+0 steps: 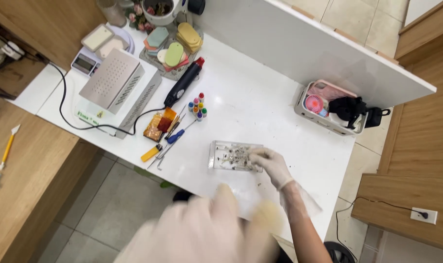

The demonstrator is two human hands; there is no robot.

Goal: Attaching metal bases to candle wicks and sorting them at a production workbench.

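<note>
My right hand [272,165], in a thin white glove, lies on the right end of a clear rectangular tray [229,156] that holds small dried bits and rests flat on the white table [260,102]. Its fingers curl over the tray's edge. My left hand [207,229], also gloved, is raised close to the camera at the bottom of the view and is badly blurred. A yellowish smear shows at its right side, and I cannot tell whether it holds anything.
Left of the tray lie hand tools [165,146], a yellow cutter [150,154] and small paint bottles [197,106]. A black heat gun [184,83], a white perforated box [116,83] and a scale [87,61] sit further back. A basket with a pink fan [324,107] stands at the right.
</note>
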